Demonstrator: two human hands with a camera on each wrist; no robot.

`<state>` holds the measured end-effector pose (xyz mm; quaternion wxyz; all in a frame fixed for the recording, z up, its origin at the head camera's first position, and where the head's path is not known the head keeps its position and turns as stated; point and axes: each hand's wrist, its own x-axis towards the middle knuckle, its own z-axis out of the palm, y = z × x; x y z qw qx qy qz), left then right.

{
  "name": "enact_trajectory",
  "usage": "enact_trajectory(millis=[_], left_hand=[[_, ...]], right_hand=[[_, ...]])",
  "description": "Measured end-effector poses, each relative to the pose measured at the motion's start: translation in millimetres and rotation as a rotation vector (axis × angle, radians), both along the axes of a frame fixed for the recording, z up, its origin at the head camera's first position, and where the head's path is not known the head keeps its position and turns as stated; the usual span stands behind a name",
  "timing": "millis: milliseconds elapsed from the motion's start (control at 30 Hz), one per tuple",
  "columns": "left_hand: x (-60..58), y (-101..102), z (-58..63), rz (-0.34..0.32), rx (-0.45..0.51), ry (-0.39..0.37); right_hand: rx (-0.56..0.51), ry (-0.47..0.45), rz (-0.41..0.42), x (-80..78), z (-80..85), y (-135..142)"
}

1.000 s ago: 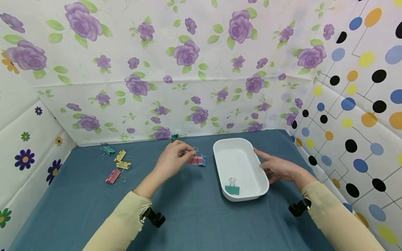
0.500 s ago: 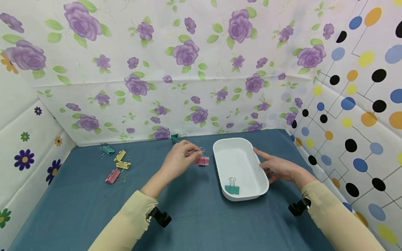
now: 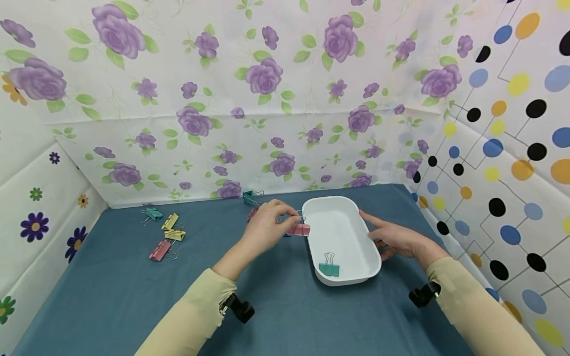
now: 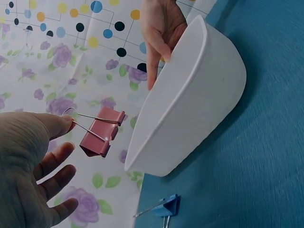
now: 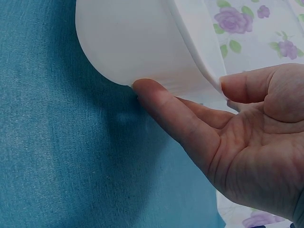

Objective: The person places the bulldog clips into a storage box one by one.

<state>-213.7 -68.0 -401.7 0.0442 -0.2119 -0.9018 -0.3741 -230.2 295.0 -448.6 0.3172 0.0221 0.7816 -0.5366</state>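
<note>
My left hand (image 3: 270, 225) pinches a pink binder clip (image 3: 299, 230) by its wire handles, with the clip's body pointing away from the fingertips. In the left wrist view that pink clip (image 4: 103, 133) hangs clear of the table, beside the wall of a white plastic tray (image 4: 209, 90). My right hand (image 3: 396, 238) holds the tray at its right side. The right wrist view shows its fingers (image 5: 164, 104) at the tray's lower edge and another digit at the rim. A teal binder clip (image 3: 329, 269) lies inside the tray (image 3: 343, 222), near its front end.
Beneath the left hand sits a blue binder clip (image 4: 167, 206), left of the tray. Behind that hand are another pink clip (image 3: 252, 213) and a teal clip (image 3: 249, 197) near the flowered back wall. At far left lie teal (image 3: 154, 213), yellow (image 3: 175, 235) and pink (image 3: 160, 250) clips.
My left hand has moved right with the pink clip, bringing it to the tray's left rim. Another pink clip has come into view behind the hand. The right hand and tray stay put.
</note>
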Motion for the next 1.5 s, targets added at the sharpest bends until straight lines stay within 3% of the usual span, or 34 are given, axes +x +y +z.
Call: enact_trajectory(millis=[833,1500], left_hand=[[-1.3,36.4,-5.9,-0.066,-0.042,0.001],[-1.3,59.3,-11.6,-0.077,-0.103,-0.013]], right_hand=[[-0.004,-0.002,-0.003,0.2,-3.4,1.5],[-0.004,0.002,-0.012,-0.9,-3.4,1.2]])
